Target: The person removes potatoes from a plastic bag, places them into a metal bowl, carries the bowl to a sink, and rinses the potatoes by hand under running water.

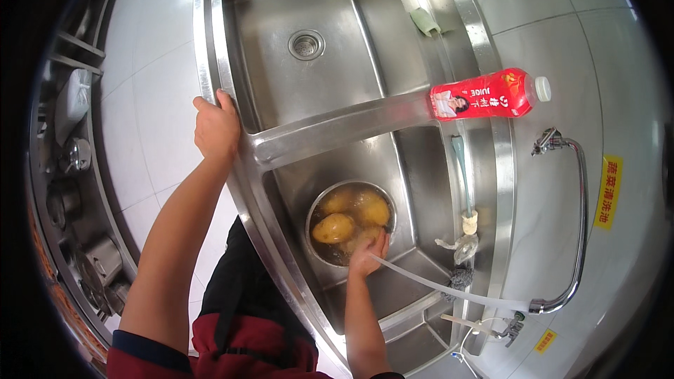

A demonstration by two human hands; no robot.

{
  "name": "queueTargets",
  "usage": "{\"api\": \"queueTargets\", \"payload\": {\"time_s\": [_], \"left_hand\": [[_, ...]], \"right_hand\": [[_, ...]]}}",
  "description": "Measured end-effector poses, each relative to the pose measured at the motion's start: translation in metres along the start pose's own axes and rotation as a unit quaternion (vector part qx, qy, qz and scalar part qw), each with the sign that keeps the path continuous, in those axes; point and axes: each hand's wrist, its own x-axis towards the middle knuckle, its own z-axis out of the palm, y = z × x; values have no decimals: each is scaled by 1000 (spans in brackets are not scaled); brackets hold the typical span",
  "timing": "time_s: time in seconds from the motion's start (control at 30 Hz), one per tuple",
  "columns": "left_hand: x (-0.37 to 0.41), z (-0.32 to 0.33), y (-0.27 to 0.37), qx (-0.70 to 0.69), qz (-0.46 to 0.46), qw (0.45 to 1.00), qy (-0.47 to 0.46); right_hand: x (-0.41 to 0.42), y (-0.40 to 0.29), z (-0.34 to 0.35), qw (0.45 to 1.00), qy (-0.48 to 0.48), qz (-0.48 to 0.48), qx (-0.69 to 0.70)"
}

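Several yellow potatoes (pixel 334 228) lie in cloudy water in a round metal bowl (pixel 309 210), which stands in the lower basin of a stainless steel sink (pixel 329 152). My right hand (pixel 370 253) reaches over the bowl's near right edge, its fingers partly in the water by a potato; whether it grips that potato or the hose is unclear. A translucent hose (pixel 437 285) runs from the curved faucet (pixel 582 210) to this hand. My left hand (pixel 216 125) rests on the sink's front rim, fingers over the metal edge.
A red juice bottle (pixel 482 96) lies on the divider's back end. Along the back ledge are a green cloth (pixel 424 22), a long-handled brush (pixel 462 173) and a grey scouring pad (pixel 458 280). Metal pots (pixel 102 260) fill a shelf at far left.
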Motion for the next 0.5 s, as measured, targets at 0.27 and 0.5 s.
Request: {"api": "queueTargets", "payload": {"time_s": [0.27, 0.5], "left_hand": [[4, 5, -3, -16, -15, 1000, -3], [2, 2, -2, -17, -12, 1000, -16]], "right_hand": [[-53, -20, -13, 983, -11, -168, -75], [-51, 128, 16, 885, -50, 322, 334]]}}
